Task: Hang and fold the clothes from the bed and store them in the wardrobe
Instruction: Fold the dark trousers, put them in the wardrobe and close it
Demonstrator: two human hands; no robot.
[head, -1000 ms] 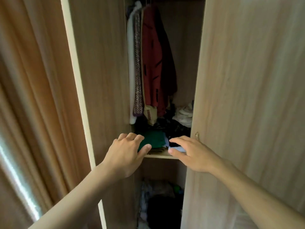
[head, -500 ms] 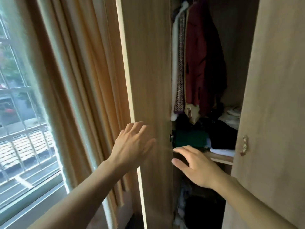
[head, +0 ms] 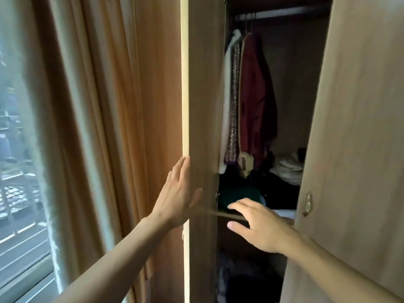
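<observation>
I am pressing my flat-fingered left hand (head: 178,196) against the left door (head: 202,127), my right hand (head: 260,228) hovering loose and empty near the folded clothes (head: 239,194) shelved in the wardrobe (head: 360,127); closing up likely follows.

A wooden wardrobe shelf (head: 235,216) carries a folded dark green garment (head: 238,196) at its left end, dark clothes (head: 282,195) and white fabric (head: 286,213) alongside.

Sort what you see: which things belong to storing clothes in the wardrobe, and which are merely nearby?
Job: left hand on left wardrobe door; right hand at shelf; folded green garment; hanging red jacket; rail.
Nearby: curtain; window.
</observation>
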